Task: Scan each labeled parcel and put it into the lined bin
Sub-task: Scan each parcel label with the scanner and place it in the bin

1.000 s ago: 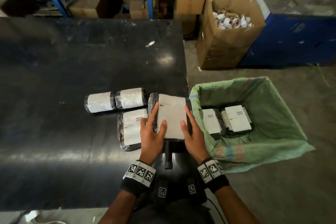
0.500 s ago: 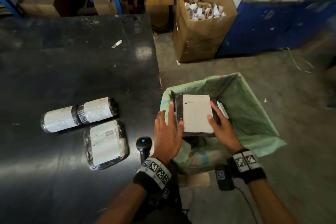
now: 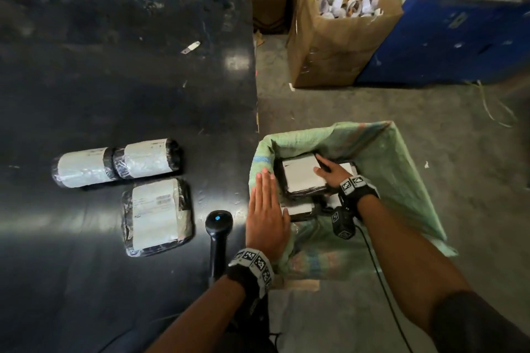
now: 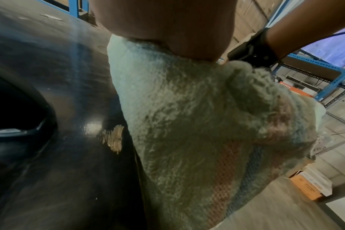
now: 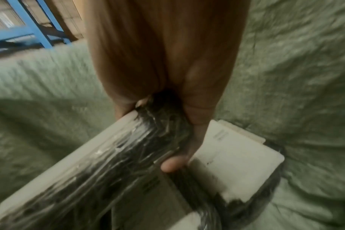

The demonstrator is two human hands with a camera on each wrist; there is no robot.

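Note:
My right hand (image 3: 323,171) grips a black-wrapped parcel with a white label (image 3: 301,178) by its right edge, low inside the green-lined bin (image 3: 387,163). In the right wrist view the fingers (image 5: 174,165) curl under that parcel (image 5: 108,171), which lies over another labeled parcel (image 5: 232,161). My left hand (image 3: 266,195) is flat and holds nothing, hovering at the bin's left rim, where the liner (image 4: 187,124) shows below the palm. Two rolled parcels (image 3: 81,166) (image 3: 147,157) and a flat parcel (image 3: 157,215) lie on the black table (image 3: 114,80). A black scanner (image 3: 219,226) stands beside my left hand.
An open cardboard box of paper scraps (image 3: 338,31) stands on the floor beyond the bin, with a blue container (image 3: 459,37) to its right. More cartons and a blue rack line the back. A cable (image 3: 381,281) runs under my right forearm.
The parcel has gone from above the bin down into it, carried by my right hand. My left hand has let go of it and drawn back to the bin's left rim.

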